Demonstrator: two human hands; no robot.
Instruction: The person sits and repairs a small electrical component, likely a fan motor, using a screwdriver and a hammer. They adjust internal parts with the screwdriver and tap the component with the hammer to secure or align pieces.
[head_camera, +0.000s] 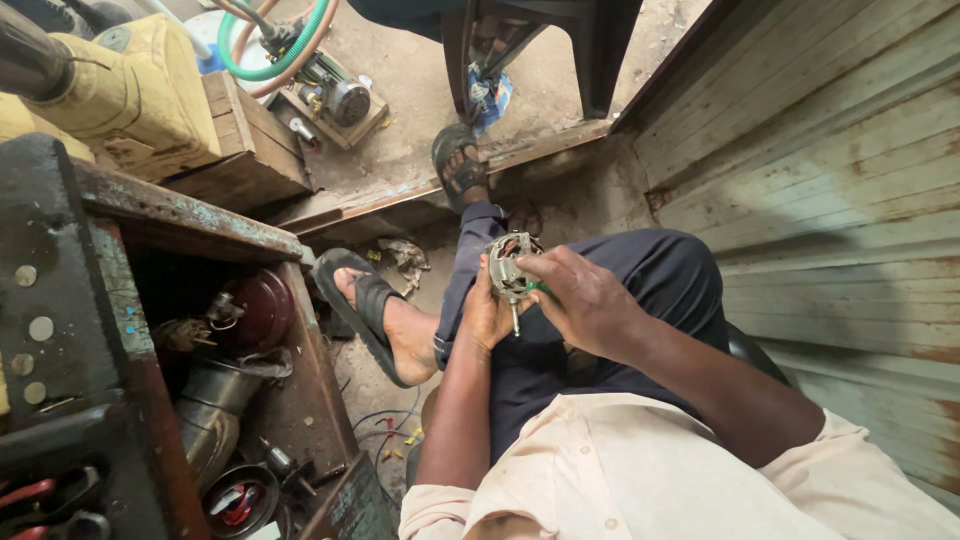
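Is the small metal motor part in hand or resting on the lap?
In hand: the left hand and right hand hold the motor part above the knee.

The motor part (510, 268) is dull silver-grey with a green bit beside it. The trousers (640, 290) are dark navy, the shirt (640, 470) pale cream, the sandal (362, 305) black. A green hose (262, 68) loops above; the corrugated wall (830, 200) shows grey with rust streaks.
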